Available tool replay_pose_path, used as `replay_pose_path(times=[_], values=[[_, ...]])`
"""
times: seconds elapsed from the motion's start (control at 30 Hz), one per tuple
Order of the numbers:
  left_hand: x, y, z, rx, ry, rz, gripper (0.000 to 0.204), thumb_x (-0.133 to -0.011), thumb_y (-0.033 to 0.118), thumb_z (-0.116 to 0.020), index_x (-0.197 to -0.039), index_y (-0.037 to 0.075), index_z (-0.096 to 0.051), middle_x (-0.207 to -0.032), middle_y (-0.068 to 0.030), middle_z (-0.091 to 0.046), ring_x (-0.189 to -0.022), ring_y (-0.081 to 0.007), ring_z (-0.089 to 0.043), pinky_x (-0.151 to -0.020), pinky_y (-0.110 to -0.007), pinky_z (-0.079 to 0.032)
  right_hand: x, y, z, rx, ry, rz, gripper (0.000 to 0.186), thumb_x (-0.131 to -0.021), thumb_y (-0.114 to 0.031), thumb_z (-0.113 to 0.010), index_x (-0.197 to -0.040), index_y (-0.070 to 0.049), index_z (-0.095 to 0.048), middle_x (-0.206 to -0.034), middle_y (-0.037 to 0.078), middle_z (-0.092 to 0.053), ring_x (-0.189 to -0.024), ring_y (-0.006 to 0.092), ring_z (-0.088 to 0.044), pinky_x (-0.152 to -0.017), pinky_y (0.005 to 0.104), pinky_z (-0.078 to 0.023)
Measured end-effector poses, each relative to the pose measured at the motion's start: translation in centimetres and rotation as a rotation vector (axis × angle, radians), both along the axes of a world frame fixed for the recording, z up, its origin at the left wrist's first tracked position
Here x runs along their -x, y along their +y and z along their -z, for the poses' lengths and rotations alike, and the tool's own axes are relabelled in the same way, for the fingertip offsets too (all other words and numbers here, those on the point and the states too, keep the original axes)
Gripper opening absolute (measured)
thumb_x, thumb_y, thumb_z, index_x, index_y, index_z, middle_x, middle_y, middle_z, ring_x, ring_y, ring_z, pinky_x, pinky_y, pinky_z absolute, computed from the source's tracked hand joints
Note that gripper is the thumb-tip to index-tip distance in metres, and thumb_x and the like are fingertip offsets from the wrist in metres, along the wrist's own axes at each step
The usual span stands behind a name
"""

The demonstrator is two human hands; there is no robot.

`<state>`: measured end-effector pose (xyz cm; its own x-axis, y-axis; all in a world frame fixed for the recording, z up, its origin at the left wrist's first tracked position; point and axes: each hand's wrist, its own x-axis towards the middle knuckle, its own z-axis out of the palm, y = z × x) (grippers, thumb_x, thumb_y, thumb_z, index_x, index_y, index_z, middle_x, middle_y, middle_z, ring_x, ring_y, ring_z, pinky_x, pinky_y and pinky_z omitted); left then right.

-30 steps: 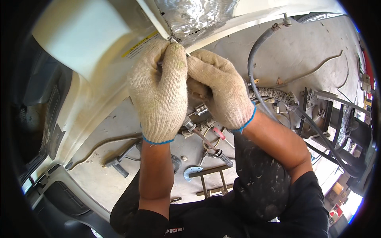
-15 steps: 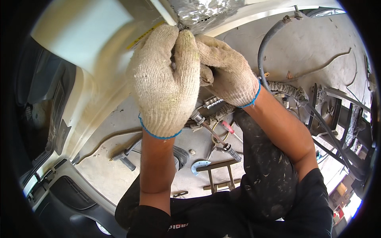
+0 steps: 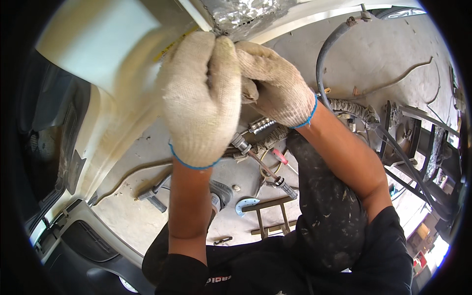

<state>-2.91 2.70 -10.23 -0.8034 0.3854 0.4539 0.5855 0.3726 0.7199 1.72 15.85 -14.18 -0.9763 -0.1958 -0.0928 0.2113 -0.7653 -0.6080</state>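
Observation:
My left hand [image 3: 199, 96], in a knitted cream glove with a blue cuff, is closed at the lower end of a white strip [image 3: 194, 12] on the vehicle's cream body [image 3: 98, 37], beside crinkled silver sheeting [image 3: 248, 12]. My right hand [image 3: 273, 83], gloved alike, is curled against it on the right, its thumb and fingers bent inward. Whatever the fingertips grip is hidden by the gloves. A yellow label on the body is partly covered by my left hand.
Below lie a metal shaft tool [image 3: 263, 164], red-handled screwdriver [image 3: 279, 156], hammer-like tool [image 3: 155, 199], light blue disc [image 3: 246, 206] and small metal stand [image 3: 268, 221]. A grey hose [image 3: 329, 42] arches at right beside a black metal frame [image 3: 410, 157]. An open door [image 3: 83, 236] is at lower left.
Both hands have risen in the view and my left hand now covers more of the white strip's lower end. Between the last two frames they shift slightly left, still together.

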Motion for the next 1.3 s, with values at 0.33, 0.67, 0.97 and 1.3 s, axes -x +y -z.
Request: replay_pose_path(times=[0.33, 0.67, 0.97, 1.3], values=[[-0.3, 0.0, 0.1, 0.012, -0.078, -0.009, 0.014, -0.096, 0.009, -0.057, -0.092, -0.003, -0.061, -0.078, -0.0028, -0.056, -0.071, -0.0085, -0.052, -0.063, -0.025, -0.044, -0.2, 0.3, -0.2, -0.083, -0.017, 0.030, 0.026, -0.095, -0.029, -0.064, -0.088, -0.003, -0.061, -0.065, -0.001, -0.048, -0.059, 0.0084, -0.040, -0.055, 0.0244, -0.031], [-0.4, 0.5, 0.5, -0.067, -0.057, -0.020, 0.017, -0.097, 0.013, -0.059, -0.091, -0.002, -0.062, -0.081, -0.0012, -0.056, -0.074, -0.0074, -0.052, -0.066, -0.022, -0.044, -0.3, 0.9, -0.4, -0.189, 0.012, 0.083, 0.023, -0.093, -0.026, -0.065, -0.092, -0.003, -0.064, -0.066, -0.002, -0.050, -0.058, 0.0062, -0.040, -0.052, 0.0226, -0.031], [-1.0, 0.9, 0.5, -0.405, -0.258, 0.017, 0.017, -0.096, 0.016, -0.063, -0.092, -0.001, -0.063, -0.076, -0.0004, -0.057, -0.064, -0.0070, -0.052, -0.056, -0.024, -0.043, -2.3, 0.1, -6.1, -0.643, -0.163, 0.255, 0.030, -0.096, -0.027, -0.062, -0.095, 0.002, -0.067, -0.061, -0.004, -0.050, -0.050, 0.0028, -0.036, -0.049, 0.0211, -0.028], [-2.0, 1.3, 0.5, -0.901, -0.702, 0.118, 0.027, -0.095, 0.020, -0.065, -0.110, -0.002, -0.065, -0.096, -0.0073, -0.068, -0.077, -0.0117, -0.066, -0.061, -0.027, -0.058, -1.7, 1.3, -9.2, -0.992, -0.161, 0.185, 0.027, -0.094, -0.023, -0.064, -0.101, 0.003, -0.068, -0.079, 0.004, -0.067, -0.064, 0.0030, -0.055, -0.054, 0.0178, -0.042]])
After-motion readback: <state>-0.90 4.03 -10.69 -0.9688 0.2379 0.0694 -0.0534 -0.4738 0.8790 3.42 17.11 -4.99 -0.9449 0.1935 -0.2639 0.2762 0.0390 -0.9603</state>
